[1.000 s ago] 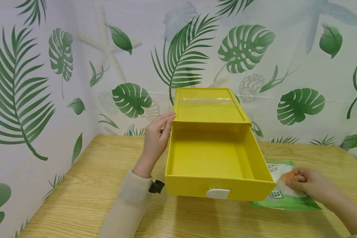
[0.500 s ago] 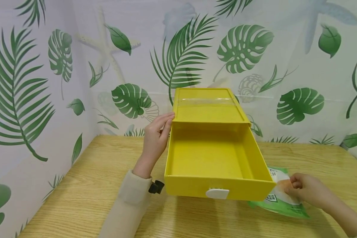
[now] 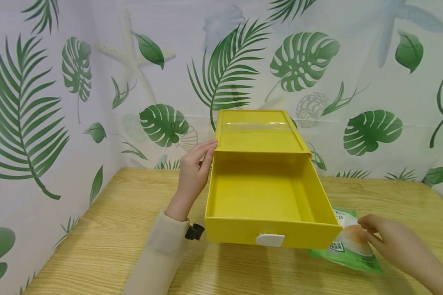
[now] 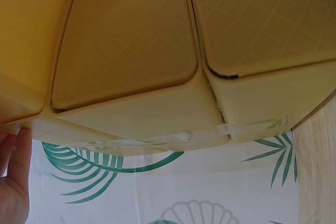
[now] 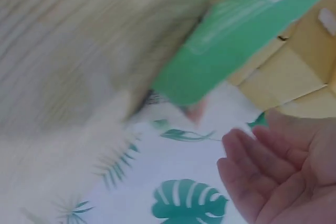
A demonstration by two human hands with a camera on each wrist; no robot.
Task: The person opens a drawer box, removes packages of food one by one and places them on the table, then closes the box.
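A yellow drawer unit [image 3: 258, 137] stands in the middle of the table, its top drawer [image 3: 258, 192] pulled out and bare inside. My left hand [image 3: 193, 170] rests its fingers against the unit's left upper edge, also visible at the lower left of the left wrist view. On the table right of the drawer lies a green and white packet [image 3: 356, 250], partly hidden behind the drawer's corner. Beside it is my right hand [image 3: 398, 241], fingers loosely bent and holding nothing. In the right wrist view a gap shows between those fingers and the packet [image 5: 226, 51].
The drawer's front carries a white handle [image 3: 270, 240]. Lower drawers [image 4: 126, 35] sit beneath it, their fronts closed. Clear tape [image 3: 256, 125] crosses the unit's top. A leaf-patterned sheet [image 3: 221, 61] hangs behind the wooden table [image 3: 107, 246].
My right hand has drawn the packet slightly toward me and turned it, then let go and moved a little to the right. The left hand and the drawer unit stay put.
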